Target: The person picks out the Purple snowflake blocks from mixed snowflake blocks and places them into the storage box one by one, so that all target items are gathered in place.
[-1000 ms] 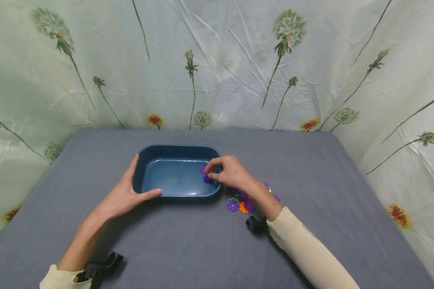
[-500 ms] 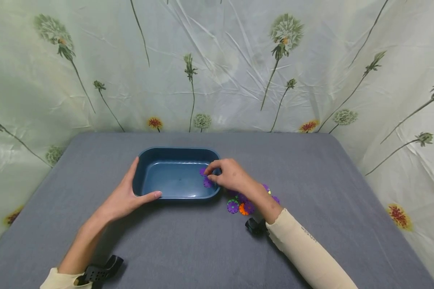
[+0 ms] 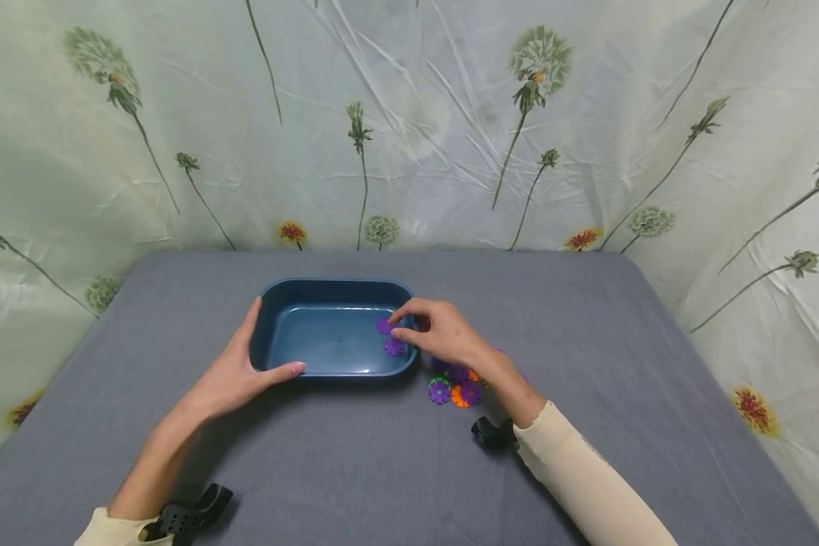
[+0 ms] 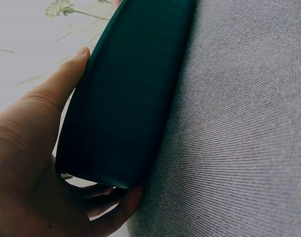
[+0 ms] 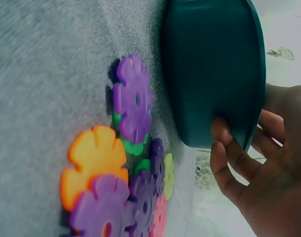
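A dark blue plastic bin [image 3: 341, 341] stands mid-table. My left hand [image 3: 235, 371] grips its left end, thumb over the front rim and the other fingers bent around the end wall in the left wrist view. My right hand [image 3: 440, 330] hangs over the right rim, with thumb and index finger inside, a little apart. Two purple flower-shaped plastic discs lie at the bin's right end: a front disc [image 3: 393, 347] and a back disc [image 3: 384, 326]. In the right wrist view, other fingers [image 5: 222, 131] of that hand lie by the bin's outer wall.
Loose flower-shaped discs lie right of the bin, partly under the right forearm: purple [image 5: 133, 98], orange [image 5: 93, 163], green, yellow and pink. Grey cloth [image 3: 341, 470] covers the table, and a flower-printed curtain [image 3: 416, 136] hangs behind.
The right thumb and index finger have let go of a purple disc, which now lies on the bin's floor. That hand has shifted slightly right. The left hand stays on the bin.
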A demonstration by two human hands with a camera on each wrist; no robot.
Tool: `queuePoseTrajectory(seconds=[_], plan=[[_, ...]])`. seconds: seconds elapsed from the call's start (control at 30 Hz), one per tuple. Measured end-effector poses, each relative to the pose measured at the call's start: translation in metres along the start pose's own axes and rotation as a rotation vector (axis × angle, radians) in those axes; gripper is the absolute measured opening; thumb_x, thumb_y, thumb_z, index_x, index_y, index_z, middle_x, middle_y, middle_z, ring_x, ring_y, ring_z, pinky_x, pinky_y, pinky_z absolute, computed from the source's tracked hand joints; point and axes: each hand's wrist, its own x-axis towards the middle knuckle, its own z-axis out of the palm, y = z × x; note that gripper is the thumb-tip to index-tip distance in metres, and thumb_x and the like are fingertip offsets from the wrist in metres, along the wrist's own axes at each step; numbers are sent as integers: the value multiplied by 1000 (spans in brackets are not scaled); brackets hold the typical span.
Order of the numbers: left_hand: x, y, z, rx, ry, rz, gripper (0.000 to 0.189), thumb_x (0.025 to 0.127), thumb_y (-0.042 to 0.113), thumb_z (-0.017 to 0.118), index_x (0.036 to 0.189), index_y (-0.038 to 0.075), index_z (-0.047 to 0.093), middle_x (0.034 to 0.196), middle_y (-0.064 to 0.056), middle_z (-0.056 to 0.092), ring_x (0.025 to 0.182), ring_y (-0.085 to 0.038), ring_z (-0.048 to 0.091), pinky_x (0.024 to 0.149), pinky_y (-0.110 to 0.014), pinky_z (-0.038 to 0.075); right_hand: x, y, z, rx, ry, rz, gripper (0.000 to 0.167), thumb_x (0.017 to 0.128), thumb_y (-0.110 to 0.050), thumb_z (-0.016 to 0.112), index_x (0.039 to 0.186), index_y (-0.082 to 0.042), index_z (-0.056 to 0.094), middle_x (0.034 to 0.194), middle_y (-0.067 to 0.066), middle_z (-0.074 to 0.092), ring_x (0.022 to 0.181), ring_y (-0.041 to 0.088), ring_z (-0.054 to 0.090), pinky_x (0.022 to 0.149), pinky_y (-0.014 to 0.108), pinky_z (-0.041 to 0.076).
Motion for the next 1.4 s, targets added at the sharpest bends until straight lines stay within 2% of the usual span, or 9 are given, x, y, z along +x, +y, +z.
queuePoseTrajectory(seconds=[0.1,0.27,0.43,0.8,1.1,1.4], plan=[[0,0,-1,1,4,5,131,87,54,80,166,21,-19,175,-24,-5,157,-56,14,116,-78,25,-3,2,-3,26,18,-22,22,99,-25,73,118,-14,78,108,1,74,75,13,54,69,25,45],[0,1,-2,-2,3,9,131,87,54,80,166,20,-19,175,-24,-5,157,-56,14,117,-78,25,-9,5,-8,107,47,-46,23,99,-21,73,119,-11,77,117,4,75,88,15,66,82,32,55],[0,2,-2,3,-1,6,132,87,55,80,166,20,-20,175,-24,-6,157,-56,13,116,-79,25,-16,9,-14,146,79,-40,20,99,-21,72,117,-11,77,118,-1,74,95,16,69,88,38,57],[0,1,1,5,2,-7,133,86,55,80,166,20,-20,175,-26,-6,157,-58,13,116,-80,24,-26,21,-26,164,131,-15,12,97,-17,74,109,-16,78,114,2,73,96,18,70,88,41,58],[0,-1,0,9,-1,-9,133,86,56,80,166,20,-20,175,-25,-6,156,-58,14,115,-80,25,-38,34,-30,152,134,23,21,99,-19,73,114,-5,76,113,7,73,100,23,70,91,41,58],[0,-1,-1,1,-10,8,131,87,55,79,166,22,-20,176,-22,-7,157,-56,13,115,-79,25,-51,46,-38,121,138,70,20,97,-15,74,115,-5,76,111,8,75,99,24,70,90,39,58]])
